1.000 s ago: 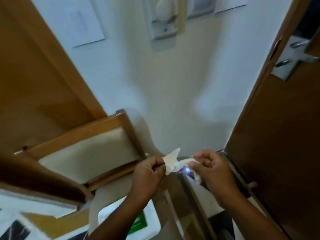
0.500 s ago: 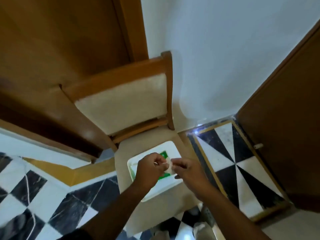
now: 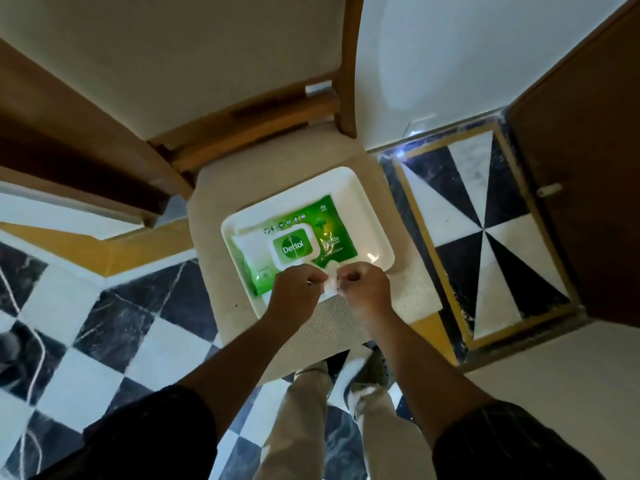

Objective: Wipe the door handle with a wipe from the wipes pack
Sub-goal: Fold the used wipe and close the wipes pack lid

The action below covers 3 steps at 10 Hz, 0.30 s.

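Small white wipe (image 3: 331, 285) pinched between both hands, over the tray.
Left hand (image 3: 298, 292) and right hand (image 3: 361, 289) have fingers curled tight on it; glossy green wipes pack (image 3: 298, 243) lies flat in the white square tray (image 3: 370, 216) on the chair's textured seat (image 3: 332, 327).

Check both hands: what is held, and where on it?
A small white wipe, pinched between left hand and right hand, one at each side edge.

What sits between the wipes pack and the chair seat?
A white tray: the wipes pack lies in it, and the tray rests on the chair seat. Head view.

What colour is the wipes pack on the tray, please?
Green, with a white lid panel, on the wipes pack; head view.
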Tool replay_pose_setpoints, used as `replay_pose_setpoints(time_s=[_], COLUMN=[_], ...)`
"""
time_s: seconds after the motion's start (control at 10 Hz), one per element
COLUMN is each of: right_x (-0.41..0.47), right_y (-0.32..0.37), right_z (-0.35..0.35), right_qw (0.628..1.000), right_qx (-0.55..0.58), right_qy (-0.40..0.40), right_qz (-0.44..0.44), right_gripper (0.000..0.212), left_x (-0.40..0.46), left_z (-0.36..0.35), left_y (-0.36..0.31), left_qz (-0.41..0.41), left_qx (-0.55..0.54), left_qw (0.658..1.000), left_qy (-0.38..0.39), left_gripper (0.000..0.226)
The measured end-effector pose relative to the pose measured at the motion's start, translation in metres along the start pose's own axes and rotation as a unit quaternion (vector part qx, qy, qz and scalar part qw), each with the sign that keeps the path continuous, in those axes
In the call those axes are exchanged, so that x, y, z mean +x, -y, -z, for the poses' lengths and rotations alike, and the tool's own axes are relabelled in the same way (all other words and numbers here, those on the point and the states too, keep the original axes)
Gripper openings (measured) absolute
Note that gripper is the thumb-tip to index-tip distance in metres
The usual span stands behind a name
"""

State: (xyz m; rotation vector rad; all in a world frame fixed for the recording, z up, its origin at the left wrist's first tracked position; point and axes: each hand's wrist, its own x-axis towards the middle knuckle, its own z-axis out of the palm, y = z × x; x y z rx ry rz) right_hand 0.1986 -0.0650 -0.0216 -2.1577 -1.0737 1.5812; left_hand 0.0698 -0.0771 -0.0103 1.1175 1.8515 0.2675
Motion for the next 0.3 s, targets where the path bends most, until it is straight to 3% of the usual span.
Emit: replay_pose_setpoints(time_s=[0.2, 0.3], right_x=[0.002, -0.009], right_y=[-0.004, -0.005], right_z=[0.015, 0.048], right_qw=[0.998, 0.996], right_qx=[0.05, 0.08], right_qy=[0.023, -0.008], right_qz=[-0.013, -0.025], right_gripper=[0.028, 0.028], left_x=[0.006, -0.009], left_z=[-0.006, 0.011], left_y=[-0.003, -0.006], left_qz=[-0.043, -0.069], left_qx=[0.062, 0.123], left_qw=[0.997, 0.988], left_qy=[0.032, 0.067], left_gripper=[0.02, 0.035])
